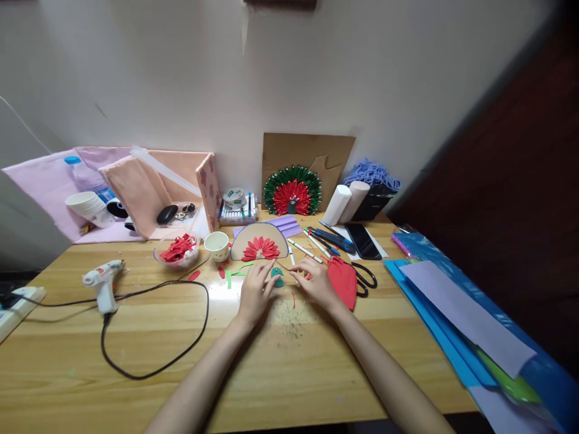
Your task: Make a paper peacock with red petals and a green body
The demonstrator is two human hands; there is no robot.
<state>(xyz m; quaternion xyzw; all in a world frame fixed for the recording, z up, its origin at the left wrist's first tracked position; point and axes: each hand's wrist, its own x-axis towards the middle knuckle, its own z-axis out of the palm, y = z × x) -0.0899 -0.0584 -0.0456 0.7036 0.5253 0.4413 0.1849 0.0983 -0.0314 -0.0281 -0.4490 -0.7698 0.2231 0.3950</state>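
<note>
My left hand point(256, 291) lies on the wooden table point(280, 355) with its fingers stretched forward, the tips touching a small teal paper shape point(277, 275). My right hand point(314, 282) rests just right of that shape, fingers curved and close together near a thin stick; whether it grips anything I cannot make out. Just beyond both hands lies a half-round cardboard piece with red paper petals point(259, 245). A red paper sheet point(342, 281) lies by my right wrist.
A glue gun point(103, 280) with a looping black cord sits at the left. A bowl of red paper bits point(178, 249), a paper cup point(217, 245), pens, black scissors point(365, 278), a phone point(362, 240) and a finished peacock craft point(292, 191) stand behind. Blue and purple paper sheets point(456, 307) cover the right.
</note>
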